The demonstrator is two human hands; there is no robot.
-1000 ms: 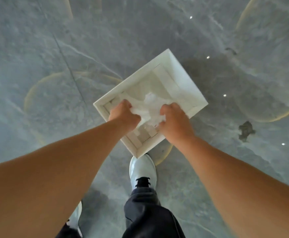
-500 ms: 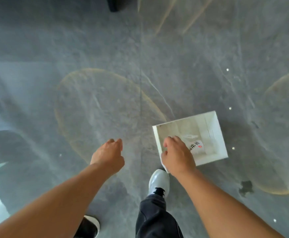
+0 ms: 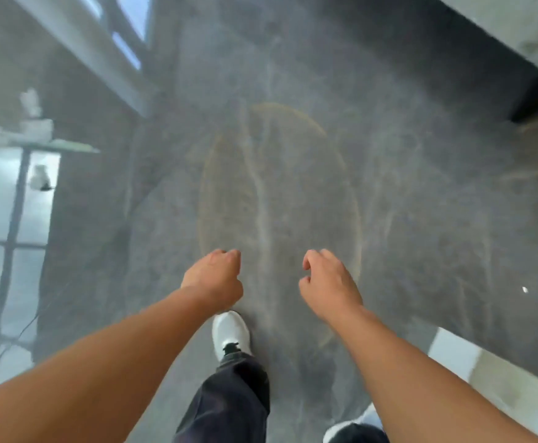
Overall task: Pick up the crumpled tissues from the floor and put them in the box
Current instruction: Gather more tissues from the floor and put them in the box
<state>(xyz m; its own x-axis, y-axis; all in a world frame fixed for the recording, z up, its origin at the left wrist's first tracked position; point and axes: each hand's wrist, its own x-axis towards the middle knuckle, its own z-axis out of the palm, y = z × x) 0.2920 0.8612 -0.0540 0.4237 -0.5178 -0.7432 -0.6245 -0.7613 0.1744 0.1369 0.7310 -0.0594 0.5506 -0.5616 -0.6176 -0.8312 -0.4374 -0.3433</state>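
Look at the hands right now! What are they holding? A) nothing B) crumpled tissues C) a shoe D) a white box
A: the left hand and right hand hang loosely curled over the gray floor, with nothing in either.

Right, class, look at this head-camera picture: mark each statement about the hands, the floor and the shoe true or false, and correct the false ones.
1. Both hands hold nothing. True: the left hand and the right hand are loosely curled and empty.
2. The box sits between the hands. False: no box is in view; only grey floor lies between them.
3. A white shoe shows below the left hand. True: the shoe points forward on the floor.
4. The right hand presses flat on the floor. False: it hangs above the floor, fingers bent.
5. A crumpled tissue lies inside the faint ring on the floor. False: the ring encloses only bare floor.
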